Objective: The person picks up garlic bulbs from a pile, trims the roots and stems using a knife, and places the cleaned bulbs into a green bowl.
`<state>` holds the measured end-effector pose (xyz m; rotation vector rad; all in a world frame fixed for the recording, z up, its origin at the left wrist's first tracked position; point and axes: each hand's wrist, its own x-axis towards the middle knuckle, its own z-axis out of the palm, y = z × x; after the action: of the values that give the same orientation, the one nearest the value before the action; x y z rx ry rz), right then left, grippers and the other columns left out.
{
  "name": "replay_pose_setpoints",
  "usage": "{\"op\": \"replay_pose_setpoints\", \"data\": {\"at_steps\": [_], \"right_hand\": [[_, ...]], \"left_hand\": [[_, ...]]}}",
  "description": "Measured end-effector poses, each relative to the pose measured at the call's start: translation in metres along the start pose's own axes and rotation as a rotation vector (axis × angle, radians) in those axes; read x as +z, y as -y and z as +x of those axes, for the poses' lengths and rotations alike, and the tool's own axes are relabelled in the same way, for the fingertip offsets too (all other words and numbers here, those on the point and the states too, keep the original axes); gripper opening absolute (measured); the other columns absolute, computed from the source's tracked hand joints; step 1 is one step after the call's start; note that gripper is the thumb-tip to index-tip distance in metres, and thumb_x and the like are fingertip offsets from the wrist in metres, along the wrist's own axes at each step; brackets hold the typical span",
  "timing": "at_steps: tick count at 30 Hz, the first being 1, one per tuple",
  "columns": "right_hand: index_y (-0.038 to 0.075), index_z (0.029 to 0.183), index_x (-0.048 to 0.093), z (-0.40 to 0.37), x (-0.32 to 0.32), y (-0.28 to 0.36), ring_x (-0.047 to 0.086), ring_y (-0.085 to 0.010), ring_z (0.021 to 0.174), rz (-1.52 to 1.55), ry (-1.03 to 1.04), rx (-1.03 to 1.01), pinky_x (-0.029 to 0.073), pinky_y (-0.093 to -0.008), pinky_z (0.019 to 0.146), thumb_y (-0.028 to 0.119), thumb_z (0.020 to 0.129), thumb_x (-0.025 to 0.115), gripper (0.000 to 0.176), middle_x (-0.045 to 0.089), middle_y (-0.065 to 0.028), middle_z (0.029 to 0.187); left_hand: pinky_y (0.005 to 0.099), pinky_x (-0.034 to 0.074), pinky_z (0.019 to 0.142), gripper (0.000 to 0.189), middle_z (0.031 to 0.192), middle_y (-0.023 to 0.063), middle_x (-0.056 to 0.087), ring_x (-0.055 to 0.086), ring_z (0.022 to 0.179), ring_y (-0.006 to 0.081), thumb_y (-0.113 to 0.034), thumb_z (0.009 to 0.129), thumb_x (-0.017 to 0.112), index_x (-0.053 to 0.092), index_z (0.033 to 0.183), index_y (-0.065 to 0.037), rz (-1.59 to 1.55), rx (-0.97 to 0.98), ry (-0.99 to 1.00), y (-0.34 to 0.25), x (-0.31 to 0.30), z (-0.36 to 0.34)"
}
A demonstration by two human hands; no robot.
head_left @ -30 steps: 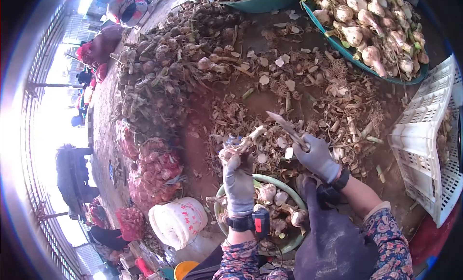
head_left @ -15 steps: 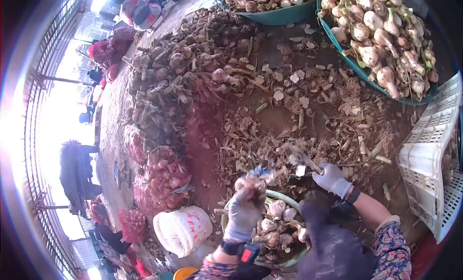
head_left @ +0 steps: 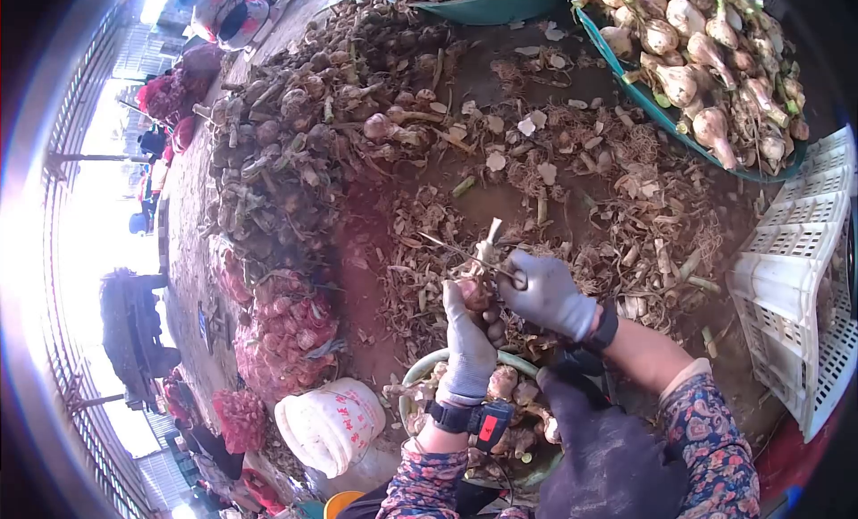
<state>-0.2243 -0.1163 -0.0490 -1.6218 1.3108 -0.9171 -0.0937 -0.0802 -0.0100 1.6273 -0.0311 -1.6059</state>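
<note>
1. Huge heap of untrimmed garlic [head_left: 304, 135] up left: muddy, knobbly, with roots and stalks poking out everywhere.
2. Carpet of dry trimmings [head_left: 626, 206] over the red dirt, all papery skins and chopped stalk ends.
3. Teal basin [head_left: 666, 117] top right, stacked with cleaner, paler bulbs. There's a white slatted crate [head_left: 786, 278] at the right edge and a smooth white bucket [head_left: 329, 421] lower left.
4. Green basin [head_left: 413, 367] sits right under the hands with lumpy bulbs inside, its rim half hidden.
5. Left hand [head_left: 469, 345] in a grey knit glove, fingers wrapped tight round the garlic bulb [head_left: 475, 294]. Right hand [head_left: 547, 296] wears the same glove, fingers closed on a thin blade [head_left: 456, 251] that lies across the bulb's stalk.
6. The bulb itself is up just above the green basin, between both hands. My guess is it's light and firm, but the loose skin slides and flakes. I'd grip the round body, not the stiff stalk.
</note>
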Motion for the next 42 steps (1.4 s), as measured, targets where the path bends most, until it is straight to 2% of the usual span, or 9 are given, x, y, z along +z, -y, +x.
{"op": "replay_pose_setpoints", "data": {"at_steps": [6, 8, 10, 14, 19, 23, 32, 38, 42], "right_hand": [[0.008, 0.081, 0.057, 0.006, -0.022, 0.023, 0.063, -0.0339, 0.065, 0.095, 0.003, -0.108, 0.049, -0.0422, 0.056, 0.026, 0.08, 0.065, 0.02, 0.062, -0.0135, 0.066], [0.011, 0.094, 0.067, -0.015, -0.01, -0.045, 0.066, -0.0337, 0.08, -0.264, 0.53, 0.346, 0.05, -0.0454, 0.074, 0.037, 0.078, 0.061, 0.032, 0.066, -0.0181, 0.079], [0.011, 0.087, 0.067, -0.049, -0.027, -0.054, 0.064, -0.0363, 0.078, -0.162, 0.336, 0.426, 0.05, -0.0444, 0.069, 0.036, 0.079, 0.059, 0.028, 0.066, -0.0185, 0.076], [0.004, 0.08, 0.063, -0.068, -0.038, -0.084, 0.062, -0.0401, 0.077, -0.19, 0.22, 0.564, 0.049, -0.0448, 0.067, 0.034, 0.076, 0.062, 0.03, 0.064, -0.0215, 0.076], [0.005, 0.075, 0.061, -0.06, -0.021, -0.089, 0.062, -0.0394, 0.071, -0.072, 0.173, 0.553, 0.048, -0.0438, 0.062, 0.032, 0.077, 0.065, 0.028, 0.062, -0.0197, 0.07], [0.004, 0.074, 0.061, -0.054, -0.012, -0.096, 0.061, -0.0395, 0.07, -0.117, 0.157, 0.546, 0.048, -0.0432, 0.061, 0.031, 0.076, 0.065, 0.027, 0.062, -0.0194, 0.068], [0.003, 0.077, 0.065, -0.044, -0.014, -0.102, 0.063, -0.0341, 0.066, -0.009, 0.218, 0.669, 0.049, -0.0392, 0.062, 0.032, 0.077, 0.064, 0.029, 0.062, -0.019, 0.068], [0.004, 0.072, 0.06, -0.045, -0.015, -0.105, 0.06, -0.0361, 0.062, -0.049, 0.138, 0.537, 0.045, -0.0423, 0.055, 0.034, 0.08, 0.064, 0.032, 0.059, -0.0175, 0.063], [0.007, 0.077, 0.06, 0.001, -0.036, -0.05, 0.062, -0.034, 0.058, -0.031, 0.02, 0.27, 0.046, -0.039, 0.05, 0.027, 0.082, 0.066, 0.021, 0.06, -0.0145, 0.061]], "left_hand": [[0.0222, 0.014, 0.036, 0.054, 0.051, -0.0091, 0.031, 0.022, 0.039, 0.0048, -0.072, 0.086, 0.038, 0.05, 0.072, -0.021, 0.034, 0.248, -0.025, -0.023, 0.012, -0.012], [0.0223, 0.013, 0.037, 0.045, 0.054, -0.009, 0.024, 0.018, 0.042, 0.0036, -0.057, 0.094, 0.04, 0.053, 0.076, -0.018, -0.054, 0.165, 0.037, -0.043, 0.018, -0.042], [0.0214, 0.026, 0.039, 0.045, 0.054, -0.0084, 0.033, 0.032, 0.043, 0.0051, -0.052, 0.095, 0.043, 0.062, 0.087, -0.013, 0.129, 0.317, 0.343, -0.046, -0.018, -0.043], [0.0342, 0.047, 0.09, 0.055, 0.108, 0.0172, 0.063, 0.063, 0.098, 0.0246, -0.046, 0.085, 0.064, 0.053, 0.125, -0.009, 1.961, 0.105, 0.915, -0.083, -0.053, -0.066], [0.0406, 0.048, 0.086, 0.061, 0.106, 0.0201, 0.06, 0.06, 0.102, 0.0347, -0.032, 0.073, 0.074, 0.051, 0.122, -0.003, 1.71, 0.92, -0.087, -0.144, -0.056, 0.033], [0.0462, 0.043, 0.095, 0.063, 0.128, 0.0206, 0.048, 0.048, 0.115, 0.0384, -0.03, 0.071, 0.071, 0.048, 0.123, -0.003, 1.537, 1.468, -0.258, -0.23, -0.009, 0.185], [0.0414, 0.047, 0.092, 0.046, 0.125, 0.0137, 0.052, 0.053, 0.112, 0.0335, -0.023, 0.073, 0.066, 0.059, 0.118, -0.017, 2.008, 0.85, -0.442, -0.23, 0.064, 0.238], [0.0237, 0.052, 0.06, 0.033, 0.092, 0.0047, 0.064, 0.062, 0.071, 0.0104, -0.014, 0.084, 0.054, 0.055, 0.115, -0.002, 0.537, 0.19, 0.393, -0.109, -0.002, 0.174], [0.0232, 0.052, 0.065, 0.03, 0.084, 0.0037, 0.065, 0.063, 0.068, 0.0112, -0.011, 0.083, 0.05, 0.056, 0.111, 0.0, 0.325, 0.009, 0.419, -0.064, -0.013, 0.11]]}}
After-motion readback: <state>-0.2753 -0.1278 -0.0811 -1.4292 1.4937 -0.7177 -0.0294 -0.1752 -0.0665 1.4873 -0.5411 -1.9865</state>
